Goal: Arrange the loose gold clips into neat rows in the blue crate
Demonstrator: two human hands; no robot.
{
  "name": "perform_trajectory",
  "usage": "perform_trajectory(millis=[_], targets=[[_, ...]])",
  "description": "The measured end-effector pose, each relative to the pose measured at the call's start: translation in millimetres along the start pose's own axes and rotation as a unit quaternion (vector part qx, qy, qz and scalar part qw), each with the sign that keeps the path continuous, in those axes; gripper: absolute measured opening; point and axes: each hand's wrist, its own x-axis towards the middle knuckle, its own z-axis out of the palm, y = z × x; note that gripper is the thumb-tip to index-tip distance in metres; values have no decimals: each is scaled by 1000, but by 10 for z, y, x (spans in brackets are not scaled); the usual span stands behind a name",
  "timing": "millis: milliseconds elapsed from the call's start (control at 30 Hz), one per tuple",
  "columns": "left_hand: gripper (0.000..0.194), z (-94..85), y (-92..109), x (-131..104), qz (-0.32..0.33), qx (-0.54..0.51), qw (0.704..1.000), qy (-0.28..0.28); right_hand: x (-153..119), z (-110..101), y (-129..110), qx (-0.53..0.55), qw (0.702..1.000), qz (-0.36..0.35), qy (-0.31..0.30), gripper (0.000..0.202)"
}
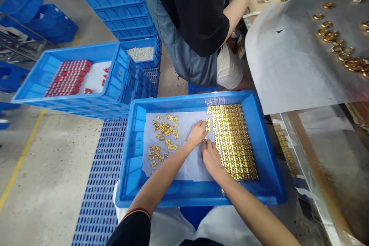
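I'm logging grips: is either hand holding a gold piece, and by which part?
It cannot be told: the left hand and right hand are near the lined-up gold pieces, but any hold is hidden.

Low in the frame, left of centre, I can make out the wearer's left sleeve (129,228): short, very dark cloth, close to black. Its cuff carries narrow trim (135,212) in red and yellow, curving round the arm as thin bands. Below that edge, the left forearm (164,178) is bare down to the left hand (197,132). At lower right I get the right forearm (253,209), slim and bare too, as is the right hand (211,156). Pale, whitish legwear (164,225) with soft folds fills the bottom centre, and a strip of dark clothing (201,242) shows at the very edge.
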Motion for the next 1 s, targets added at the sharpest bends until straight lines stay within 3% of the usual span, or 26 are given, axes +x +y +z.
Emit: perform_trajectory(millis=[233,333,433,567,800,900,1000], targets=[[28,-110,-253,-214,-33,-51,996,66,61,-32,-80,10,1000,20,6,40],[23,-80,-322,-366,-18,-28,999,42,23,-61,-107,8,1000,13,-15,33],[21,37,-257,-423,-3,10,1000,5,-43,-76,-100,12,999,8,-35,31],[18,154,-97,-349,-6,62,998,4,-98,-84,-72,24,997,17,-65,31],[21,139,39,-187,-15,42,999,9,-85,-79,-74,15,997,11,-76,31],[18,-6,-116,-312,-21,52,998,20,-80,-78,-82,14,996,4,-84,29],[15,-197,-419,-599,-88,106,988,75,-79,-86,-87,15,996,-3,-88,29]])
